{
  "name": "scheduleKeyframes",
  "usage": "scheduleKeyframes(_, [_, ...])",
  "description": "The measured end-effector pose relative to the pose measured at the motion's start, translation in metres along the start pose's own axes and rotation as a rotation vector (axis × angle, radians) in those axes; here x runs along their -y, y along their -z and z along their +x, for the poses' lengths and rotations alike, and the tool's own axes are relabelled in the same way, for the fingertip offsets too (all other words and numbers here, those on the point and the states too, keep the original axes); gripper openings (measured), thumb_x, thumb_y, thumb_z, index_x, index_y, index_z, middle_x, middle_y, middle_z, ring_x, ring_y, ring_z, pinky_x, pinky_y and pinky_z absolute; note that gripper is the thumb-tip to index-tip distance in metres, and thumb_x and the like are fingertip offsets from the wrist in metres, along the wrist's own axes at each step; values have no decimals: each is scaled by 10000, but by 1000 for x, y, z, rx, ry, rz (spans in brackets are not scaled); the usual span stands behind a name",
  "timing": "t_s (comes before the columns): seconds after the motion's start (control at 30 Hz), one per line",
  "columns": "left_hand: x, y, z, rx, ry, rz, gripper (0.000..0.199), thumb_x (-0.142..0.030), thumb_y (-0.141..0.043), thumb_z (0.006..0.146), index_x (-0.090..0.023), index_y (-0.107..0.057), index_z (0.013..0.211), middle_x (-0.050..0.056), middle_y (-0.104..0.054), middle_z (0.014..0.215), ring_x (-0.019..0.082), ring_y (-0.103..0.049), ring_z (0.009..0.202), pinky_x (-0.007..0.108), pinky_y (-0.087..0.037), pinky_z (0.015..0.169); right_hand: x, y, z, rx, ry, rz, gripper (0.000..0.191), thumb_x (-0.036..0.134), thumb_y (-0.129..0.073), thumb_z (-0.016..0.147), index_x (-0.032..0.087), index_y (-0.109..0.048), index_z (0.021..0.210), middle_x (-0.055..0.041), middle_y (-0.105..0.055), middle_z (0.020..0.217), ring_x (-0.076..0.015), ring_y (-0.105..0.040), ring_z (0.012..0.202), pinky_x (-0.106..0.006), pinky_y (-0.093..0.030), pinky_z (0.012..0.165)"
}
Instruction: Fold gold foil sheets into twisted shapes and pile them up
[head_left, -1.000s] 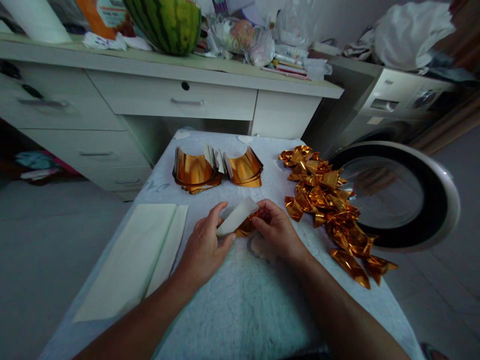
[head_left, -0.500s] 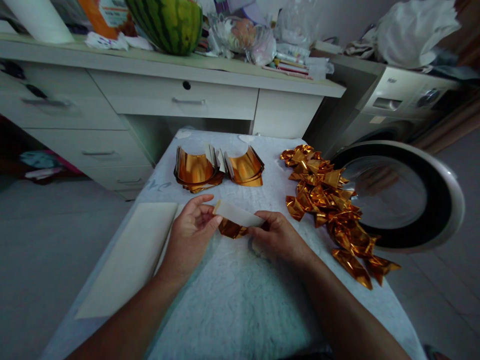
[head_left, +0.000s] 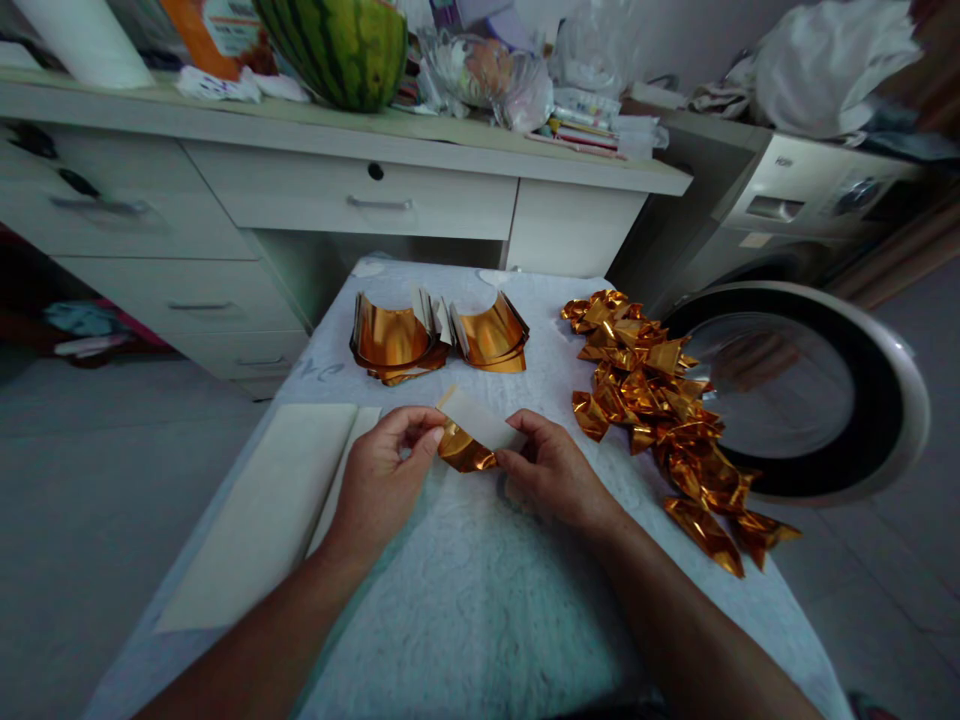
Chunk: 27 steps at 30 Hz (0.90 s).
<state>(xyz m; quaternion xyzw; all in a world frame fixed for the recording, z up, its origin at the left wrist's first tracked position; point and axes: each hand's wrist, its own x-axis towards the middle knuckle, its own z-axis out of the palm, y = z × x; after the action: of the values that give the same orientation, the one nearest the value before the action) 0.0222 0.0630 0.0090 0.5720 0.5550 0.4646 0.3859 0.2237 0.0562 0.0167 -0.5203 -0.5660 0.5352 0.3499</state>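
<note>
Between my hands, above the cloth-covered table (head_left: pixel 480 580), is a sheet of gold foil paper (head_left: pixel 463 452) with a pale back, partly folded over. My left hand (head_left: pixel 390 470) pinches its left end between thumb and fingers. The right end is gripped by my right hand (head_left: pixel 551 465), thumb below and fingers on top. Just beyond my hands stand two curved stacks of gold foil paper, a left stack (head_left: pixel 394 340) and a right stack (head_left: pixel 491 335). A heap of folded gold foil pieces (head_left: pixel 645 380) spreads along the table's right side.
A large pale folded sheet (head_left: pixel 262 510) lies at the table's left. Behind stands a white drawer desk (head_left: pixel 300 190) bearing a cut watermelon (head_left: pixel 341 50) and plastic bags. On the right, a washing machine's open round door (head_left: pixel 795 390) reaches close to the table edge.
The left hand's fingers have curled in onto the foil paper's left end, and the sheet has tilted slightly. My right hand has hardly moved.
</note>
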Motion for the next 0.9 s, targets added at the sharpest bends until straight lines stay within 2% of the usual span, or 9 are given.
scheduleKeyframes(0.17, [5,-1,-1,36,-44,3,222,-269,-602,867,-215,-685,1066,41,-674,1074,191,-669,959,350,-539,879,4,-2,0,-1,18,12,182,253,-631,784,221,-540,938,54,-581,702,-79,-479,501,-184,-340,461])
scheduleKeyframes(0.3, [5,-6,-3,160,-33,-69,442,-300,-654,835,-234,-590,1267,76,-521,1337,179,-692,908,369,-590,824,1,-4,0,-2,20,6,272,257,-621,788,258,-470,1014,71,-613,712,-72,-457,462,-171,-289,435])
scheduleKeyframes(0.4, [5,-9,-4,199,-36,-56,554,-273,-680,809,-256,-528,1341,85,-453,1392,176,-695,912,368,-597,819,-3,-5,1,-12,2,-21,360,274,-643,780,273,-419,1062,87,-606,684,-77,-458,459,-165,-284,433])
scheduleKeyframes(0.53, [5,-11,-5,210,-49,-82,544,-231,-647,826,-265,-514,1352,90,-481,1394,221,-664,1057,391,-578,887,-5,-8,0,2,26,-83,434,298,-657,792,281,-387,1132,105,-566,635,-87,-447,469,-169,-265,432])
scheduleKeyframes(0.63, [6,-10,-5,218,9,-166,510,-233,-617,849,-247,-508,1347,105,-519,1399,247,-635,1136,419,-554,938,-3,-5,0,27,56,-137,438,295,-638,816,270,-390,1177,98,-564,636,-99,-466,494,-186,-284,450])
scheduleKeyframes(0.8, [5,-9,-1,228,74,-248,426,-239,-613,837,-216,-577,1261,104,-576,1370,284,-567,1253,443,-508,1002,0,4,0,-55,175,-241,275,222,-539,859,233,-471,1125,34,-606,789,-123,-543,634,-239,-406,571])
scheduleKeyframes(0.9, [3,-8,1,229,104,-259,422,-238,-611,821,-201,-603,1241,104,-588,1365,285,-569,1249,454,-481,1030,-1,7,1,-131,290,-408,293,115,-512,809,220,-500,1082,-13,-594,920,-153,-545,769,-279,-444,675])
